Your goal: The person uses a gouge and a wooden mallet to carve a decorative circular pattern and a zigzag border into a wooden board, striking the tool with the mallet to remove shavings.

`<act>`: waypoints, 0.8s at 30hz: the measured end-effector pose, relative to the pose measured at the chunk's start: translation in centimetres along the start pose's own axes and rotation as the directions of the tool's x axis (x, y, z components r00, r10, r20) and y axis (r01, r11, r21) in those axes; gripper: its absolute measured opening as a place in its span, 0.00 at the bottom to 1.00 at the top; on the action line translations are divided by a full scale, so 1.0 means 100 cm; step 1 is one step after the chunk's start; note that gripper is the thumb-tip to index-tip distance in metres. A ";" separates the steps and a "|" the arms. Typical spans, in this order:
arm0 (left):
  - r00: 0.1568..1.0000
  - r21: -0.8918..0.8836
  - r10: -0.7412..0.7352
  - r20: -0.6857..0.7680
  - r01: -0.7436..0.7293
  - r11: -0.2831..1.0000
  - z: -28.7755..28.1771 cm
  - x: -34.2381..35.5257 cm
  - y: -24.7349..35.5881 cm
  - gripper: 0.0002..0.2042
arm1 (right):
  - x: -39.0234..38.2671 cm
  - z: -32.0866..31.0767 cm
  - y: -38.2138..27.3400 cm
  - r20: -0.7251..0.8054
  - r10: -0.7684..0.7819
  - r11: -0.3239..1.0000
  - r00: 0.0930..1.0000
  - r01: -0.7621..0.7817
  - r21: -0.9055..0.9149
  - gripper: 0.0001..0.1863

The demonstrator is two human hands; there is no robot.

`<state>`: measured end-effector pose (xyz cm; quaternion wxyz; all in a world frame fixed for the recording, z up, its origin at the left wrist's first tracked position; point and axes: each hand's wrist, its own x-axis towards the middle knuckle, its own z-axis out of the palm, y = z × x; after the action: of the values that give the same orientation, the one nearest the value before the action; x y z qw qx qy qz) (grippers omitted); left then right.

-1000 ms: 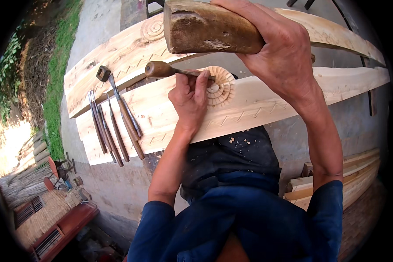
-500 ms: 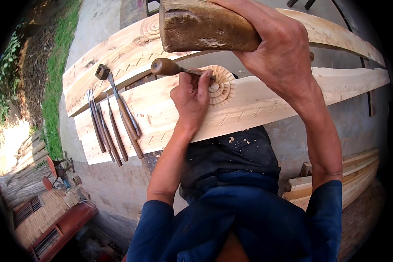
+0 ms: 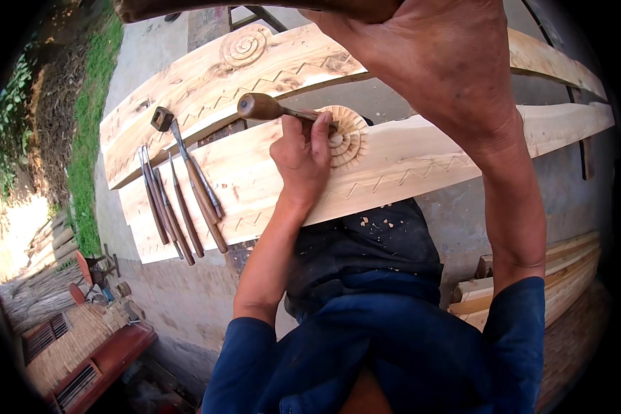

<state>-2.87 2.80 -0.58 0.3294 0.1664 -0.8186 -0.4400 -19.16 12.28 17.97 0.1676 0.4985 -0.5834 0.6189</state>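
In the head view, the left hand (image 3: 302, 162), upper centre, has its grip clamped on a chisel (image 3: 259, 107), its tip at a round carving (image 3: 350, 134) on a pale board (image 3: 390, 155). At the top edge, the right hand (image 3: 441, 76) has its grip wrapped around a mallet (image 3: 255, 7), partly out of frame. Hand tools (image 3: 184, 210) lie across the board, left of centre.

Glossy wooden chisel handle (image 3: 258, 106)

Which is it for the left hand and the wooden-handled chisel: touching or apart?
Touching. The head view shows the left hand with thumb and fingers pinched on the metal shaft of the wooden-handled chisel.
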 end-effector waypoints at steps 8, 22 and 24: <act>0.999 -0.052 -0.002 -0.042 0.000 0.999 0.000 0.003 0.002 0.06 | -0.011 -0.007 -0.004 0.063 0.002 0.996 0.998 0.004 -0.090 0.21; 0.998 -0.031 -0.050 0.028 0.051 0.998 -0.003 0.003 0.003 0.07 | -0.015 -0.008 0.004 0.084 -0.217 0.953 0.973 0.230 -0.195 0.21; 1.000 -0.017 -0.017 0.005 0.018 1.000 0.000 0.003 0.000 0.07 | -0.017 -0.006 0.006 0.090 -0.205 0.952 0.975 0.220 -0.211 0.21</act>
<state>-3.09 2.65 -0.43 0.3248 0.1695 -0.8142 -0.4505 -19.11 13.31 16.41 0.2676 0.5572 -0.5964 0.5120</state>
